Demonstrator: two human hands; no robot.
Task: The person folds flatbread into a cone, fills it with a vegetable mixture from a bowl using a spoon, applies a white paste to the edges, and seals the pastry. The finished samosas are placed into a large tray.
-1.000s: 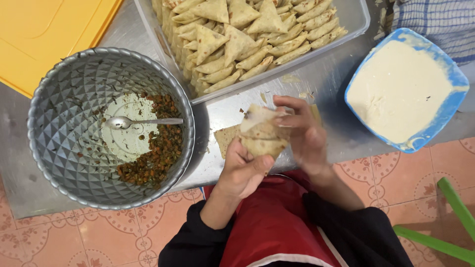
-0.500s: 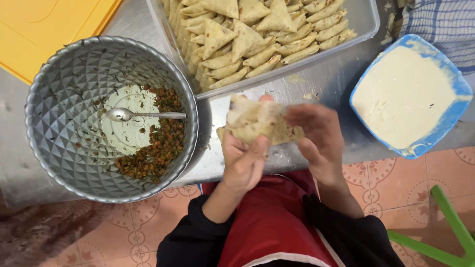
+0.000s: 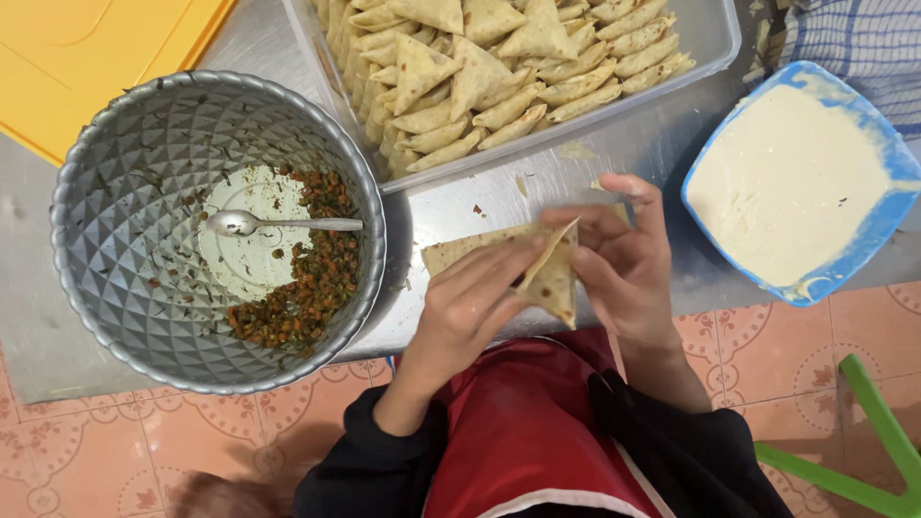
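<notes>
Pastry sheet (image 3: 547, 273), thin, limp and judged easy to tear, is pinched above the metal table (image 3: 595, 163) between the left hand (image 3: 470, 312) and right hand (image 3: 624, 259), best gripped along its folded edges.

The floor (image 3: 844, 326) has pink tiles with little leaf patterns. A shiny grey metal table (image 3: 652, 153) stands on it. A green chair leg (image 3: 863, 422) pokes in

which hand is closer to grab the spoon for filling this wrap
Left. The left hand sits on the pot's side of the pastry wrap, nearer the spoon in the metal pot; the right hand is farther.
</notes>
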